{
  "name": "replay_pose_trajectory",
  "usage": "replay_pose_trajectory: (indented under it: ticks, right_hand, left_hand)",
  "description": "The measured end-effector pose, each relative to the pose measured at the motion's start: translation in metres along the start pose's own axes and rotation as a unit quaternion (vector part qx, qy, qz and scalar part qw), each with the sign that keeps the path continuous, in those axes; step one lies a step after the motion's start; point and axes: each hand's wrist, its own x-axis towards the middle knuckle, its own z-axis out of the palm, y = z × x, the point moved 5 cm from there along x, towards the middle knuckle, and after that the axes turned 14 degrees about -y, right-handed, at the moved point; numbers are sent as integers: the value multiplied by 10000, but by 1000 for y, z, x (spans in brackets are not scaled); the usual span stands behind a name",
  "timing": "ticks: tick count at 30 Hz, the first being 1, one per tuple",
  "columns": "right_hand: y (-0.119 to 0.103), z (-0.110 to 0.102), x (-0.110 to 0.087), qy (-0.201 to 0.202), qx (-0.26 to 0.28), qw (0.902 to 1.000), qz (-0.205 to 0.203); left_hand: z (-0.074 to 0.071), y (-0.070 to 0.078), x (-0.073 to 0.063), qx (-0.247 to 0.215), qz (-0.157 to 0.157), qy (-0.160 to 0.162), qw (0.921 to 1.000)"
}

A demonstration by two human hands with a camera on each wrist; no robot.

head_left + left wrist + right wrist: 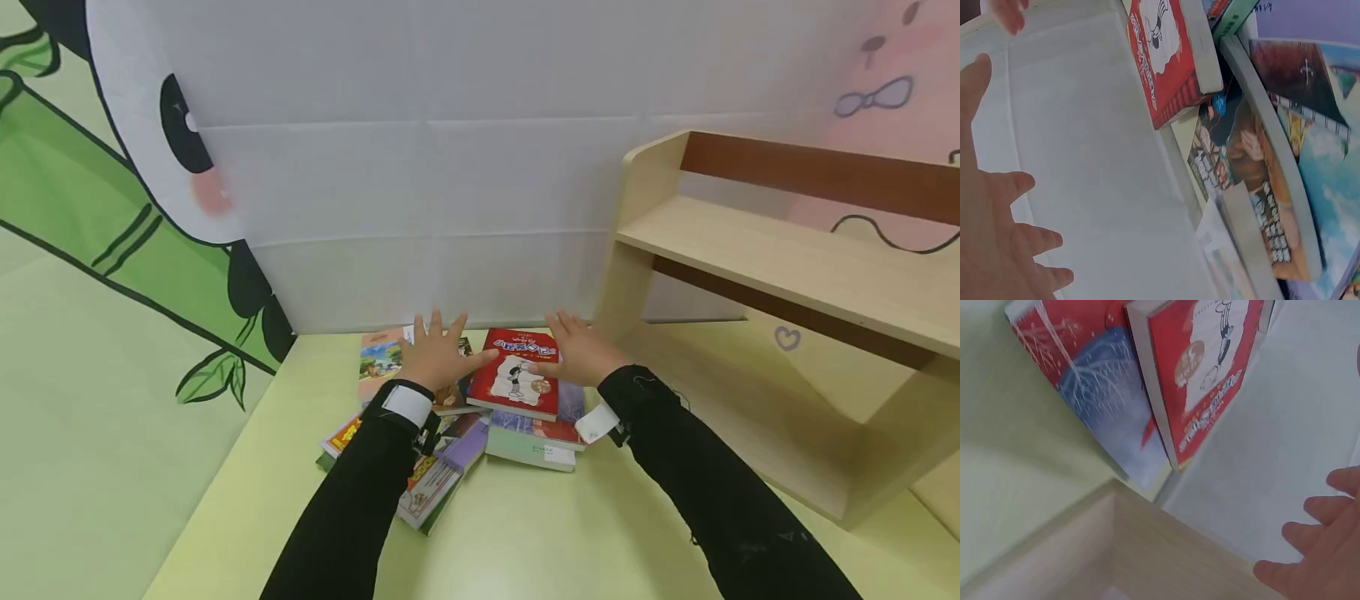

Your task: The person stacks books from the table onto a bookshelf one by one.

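Note:
A loose pile of books lies at the back of the pale yellow table. On top at its right sits a red book with a cartoon figure on a white patch. My left hand, fingers spread and holding nothing, hovers over the pile just left of the red book. To the right of that book my right hand is likewise spread, with nothing in it. Below the red book a blue-and-red book shows partly. A book with a brown picture cover lies under the left hand's side.
A two-tier wooden shelf stands on the table at the right, close to my right forearm. Behind the books rises a white wall covering. More books, one with a purple spine, overlap at the pile's front left.

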Motion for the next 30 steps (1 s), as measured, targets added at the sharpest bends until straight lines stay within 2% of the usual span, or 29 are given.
replay_pose_trajectory:
  ticks: [3, 5, 7, 9, 11, 13, 15, 17, 20, 22, 23, 24, 25, 27, 28, 30]
  right_hand:
    - [8, 13, 3, -15, 885, 9961, 41]
    - [16, 26, 5, -71, 1610, 9868, 129]
    - [25, 40, 5, -147, 2268, 9733, 312]
    - [33, 53, 4, -208, 2869, 9566, 478]
    - [40, 64, 1, -271, 3527, 9332, 625]
    - [44, 73, -1, -292, 4157, 9059, 748]
    - [46, 80, -2, -222, 4793, 8737, 807]
    - [48, 88, -4, -128, 5562, 8272, 795]
    - [46, 96, -4, 130, 6705, 7392, 620]
    - [43, 100, -3, 207, 7383, 6719, 549]
    - [42, 101, -3, 255, 7600, 6469, 571]
    - [41, 103, -3, 302, 7761, 6268, 623]
    - [40, 104, -3, 333, 7897, 6090, 667]
    - [40, 105, -3, 412, 8050, 5861, 821]
    - [40, 106, -4, 466, 8078, 5807, 902]
    - [42, 106, -4, 467, 8088, 5780, 983]
  left_hand:
    - [7, -4, 1, -317, -7, -31, 9995]
    - [15, -6, 2, -536, 36, -106, 9985]
    - [23, -8, 3, -762, 163, -163, 9968]
    - [33, -9, 4, -1125, 324, -237, 9928]
    - [43, -10, 5, -1601, 465, -351, 9854]
    - [53, -11, 7, -2172, 538, -467, 9735]
    - [61, -12, 10, -2653, 532, -508, 9614]
    - [71, -12, 12, -3082, 436, -477, 9491]
    - [81, -12, 14, -3664, 232, -277, 9298]
    - [85, -11, 15, -4025, 83, -77, 9153]
    - [86, -11, 15, -4114, 18, 61, 9114]
    - [88, -11, 16, -4191, -57, 189, 9077]
    - [89, -11, 16, -4252, -129, 304, 9045]
    - [91, -11, 16, -4314, -263, 488, 9005]
    - [91, -11, 15, -4306, -331, 570, 9001]
    - [92, -12, 15, -4275, -417, 625, 9009]
